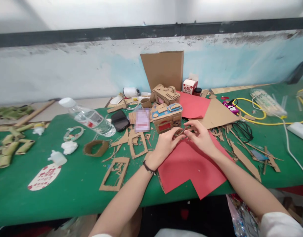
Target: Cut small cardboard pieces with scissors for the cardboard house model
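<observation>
My left hand (166, 141) and my right hand (200, 135) meet above a red sheet (193, 164). Between their fingertips is a small brown cardboard piece (179, 132), partly hidden by the fingers; both hands pinch it. Just beyond the hands stands a cardboard model (167, 122) with a blue top and a red patch on its front. A second layered cardboard model (166, 95) sits behind it. Left of my left hand lie cut cardboard frames (138, 154) and a brown cardboard ring (95, 148).
A water bottle (88, 118) leans at the left near a black phone (120, 120). A small white glue bottle (58, 158) lies nearer. Cardboard scraps (245, 159), a black cable (242, 130) and a yellow hose (269, 122) spread over the right side of the green table (75, 200).
</observation>
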`<state>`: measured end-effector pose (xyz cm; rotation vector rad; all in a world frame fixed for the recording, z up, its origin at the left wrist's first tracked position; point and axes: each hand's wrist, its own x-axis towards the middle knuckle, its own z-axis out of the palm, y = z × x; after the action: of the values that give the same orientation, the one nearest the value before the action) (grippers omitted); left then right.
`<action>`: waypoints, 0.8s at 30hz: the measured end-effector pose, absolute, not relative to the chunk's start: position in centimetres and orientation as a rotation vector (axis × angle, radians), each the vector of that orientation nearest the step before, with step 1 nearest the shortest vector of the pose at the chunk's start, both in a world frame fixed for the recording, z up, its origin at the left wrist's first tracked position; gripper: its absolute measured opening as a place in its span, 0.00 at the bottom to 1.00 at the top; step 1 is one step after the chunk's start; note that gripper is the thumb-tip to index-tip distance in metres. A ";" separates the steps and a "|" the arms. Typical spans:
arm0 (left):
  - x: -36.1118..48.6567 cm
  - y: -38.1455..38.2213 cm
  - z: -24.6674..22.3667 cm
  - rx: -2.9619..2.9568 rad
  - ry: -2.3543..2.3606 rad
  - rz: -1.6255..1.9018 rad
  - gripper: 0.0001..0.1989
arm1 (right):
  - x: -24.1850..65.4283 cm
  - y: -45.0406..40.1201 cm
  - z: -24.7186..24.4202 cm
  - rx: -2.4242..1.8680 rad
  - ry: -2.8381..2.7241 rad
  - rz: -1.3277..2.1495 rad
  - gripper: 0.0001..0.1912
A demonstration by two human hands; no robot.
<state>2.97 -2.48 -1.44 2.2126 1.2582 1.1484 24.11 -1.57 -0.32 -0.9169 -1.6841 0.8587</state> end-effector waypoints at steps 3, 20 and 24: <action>3.0 -2.5 -1.3 2.191 1.204 1.214 0.15 | 24.1 -1.5 -0.2 -0.930 -1.620 0.910 0.11; 4.4 -2.8 -0.1 1.197 0.783 1.035 0.30 | 24.7 -1.5 0.0 -0.912 -1.874 0.479 0.17; 3.9 -2.7 0.4 1.107 0.734 1.021 0.32 | 24.9 -1.5 0.1 -0.871 -1.956 0.446 0.19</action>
<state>3.91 -2.68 0.41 1.1070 0.7339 1.0213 24.86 -1.54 0.12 -0.8710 -1.9556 0.4463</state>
